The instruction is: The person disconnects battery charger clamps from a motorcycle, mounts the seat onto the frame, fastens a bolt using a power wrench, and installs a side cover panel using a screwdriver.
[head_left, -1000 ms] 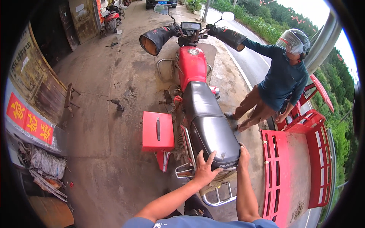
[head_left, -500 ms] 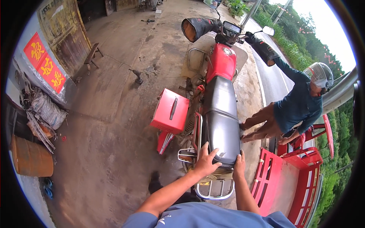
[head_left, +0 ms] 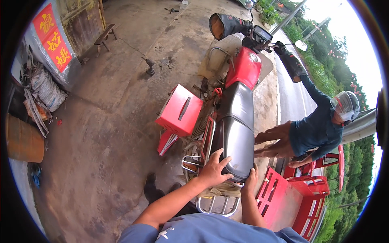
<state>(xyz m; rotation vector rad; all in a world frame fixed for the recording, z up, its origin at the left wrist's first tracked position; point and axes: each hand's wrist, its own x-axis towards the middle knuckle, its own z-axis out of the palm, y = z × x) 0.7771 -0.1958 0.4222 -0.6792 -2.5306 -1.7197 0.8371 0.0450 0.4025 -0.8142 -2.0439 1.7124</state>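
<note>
A red motorcycle (head_left: 244, 67) with a long black seat (head_left: 237, 139) stands in front of me, its front pointing away. My left hand (head_left: 216, 168) lies on the seat's rear left edge, fingers and thumb spread apart. Against the rear right side of the seat rests my right hand (head_left: 250, 180), its fingers stretched along the edge. Below my hands is a chrome rear rack (head_left: 219, 205). On the right, a helmeted person (head_left: 306, 133) in a dark blue-green top has one hand at the covered right handlebar (head_left: 292, 65).
A red box (head_left: 180, 110) with a black handle sits left of the motorcycle. To the right stands a red cargo tricycle bed (head_left: 285, 198), beside the road (head_left: 291, 95). At the left wall are a rusty drum (head_left: 25, 139), a sack (head_left: 48, 89) and a wooden bench (head_left: 106, 37).
The view has turned and tilted slightly, shifting the scene. Both my hands stay at the seat's rear, and the other person's hand remains at the right handlebar.
</note>
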